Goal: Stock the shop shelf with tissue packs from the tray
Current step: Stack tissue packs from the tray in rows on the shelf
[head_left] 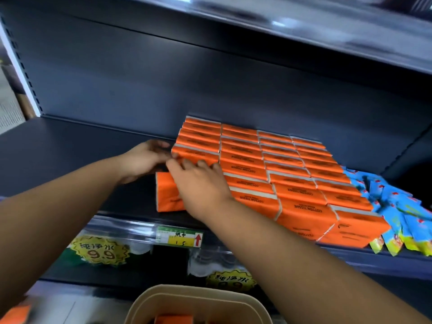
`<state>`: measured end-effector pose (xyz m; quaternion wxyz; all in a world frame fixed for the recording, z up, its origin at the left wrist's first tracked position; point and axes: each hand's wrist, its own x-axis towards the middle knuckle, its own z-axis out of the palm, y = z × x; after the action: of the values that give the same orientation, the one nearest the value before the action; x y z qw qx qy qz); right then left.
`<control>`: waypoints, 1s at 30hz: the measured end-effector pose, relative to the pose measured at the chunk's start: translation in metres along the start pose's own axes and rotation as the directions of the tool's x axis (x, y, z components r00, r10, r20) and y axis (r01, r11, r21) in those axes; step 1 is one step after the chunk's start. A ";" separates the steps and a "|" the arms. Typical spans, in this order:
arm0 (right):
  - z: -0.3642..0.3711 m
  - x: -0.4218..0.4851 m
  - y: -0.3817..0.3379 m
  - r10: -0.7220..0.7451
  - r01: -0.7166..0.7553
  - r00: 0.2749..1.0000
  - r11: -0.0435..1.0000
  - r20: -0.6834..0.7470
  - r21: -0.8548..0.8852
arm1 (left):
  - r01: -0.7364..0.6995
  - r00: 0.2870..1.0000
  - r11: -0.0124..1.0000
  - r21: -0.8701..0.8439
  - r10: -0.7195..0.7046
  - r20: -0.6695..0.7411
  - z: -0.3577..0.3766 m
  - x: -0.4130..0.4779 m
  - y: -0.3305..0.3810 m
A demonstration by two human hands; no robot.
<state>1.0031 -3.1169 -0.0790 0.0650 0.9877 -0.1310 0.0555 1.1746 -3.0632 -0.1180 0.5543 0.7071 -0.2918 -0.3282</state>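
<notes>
The left hand (145, 157) has its grip closed on the left end of an orange tissue pack (196, 153), thumb and fingers curled round the end. The right hand (198, 181) lies over the pack's front edge with fingers spread and fairly straight, pressing rather than holding. This pack sits on top of a lower pack (167, 195) lying flat at the front of the shelf (70, 146), and it touches the left side of the stocked packs (280, 164), a block of four tidy rows running from the back panel to the shelf lip

By my reading the task is well along: the right half of the shelf is filled, a fifth row is being started at its left, and the whole left stretch of the shelf is bare. The beige tray (201, 298) below has at least one orange pack (173, 320) left in it; how many more, I cannot tell

To the right of the block, blue and yellow sachets (392, 206) lean against it. A price tag (180, 239) sits on the shelf edge, with yellow price stickers (98, 251) lower down. Nothing blocks the free shelf space
</notes>
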 end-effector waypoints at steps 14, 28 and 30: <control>0.004 0.030 0.013 0.278 -0.284 0.957 0.957 0.081 0.064 | 0.006 0.977 0.981 -0.195 0.036 0.211 0.019 -0.050 -0.014; -0.002 0.013 0.025 0.350 -0.339 0.937 0.917 -0.018 0.212 | -0.035 0.969 0.998 -0.049 0.022 -0.244 0.014 -0.056 -0.008; -0.008 0.002 0.028 0.352 -0.340 0.936 0.918 -0.028 0.203 | -0.083 0.968 0.993 0.089 0.101 -0.227 0.012 -0.063 0.004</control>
<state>0.9968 -3.1435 -0.0673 -0.0385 0.9483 -0.2953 0.1102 1.1257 -3.0224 -0.1074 0.5710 0.7473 -0.2704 -0.2057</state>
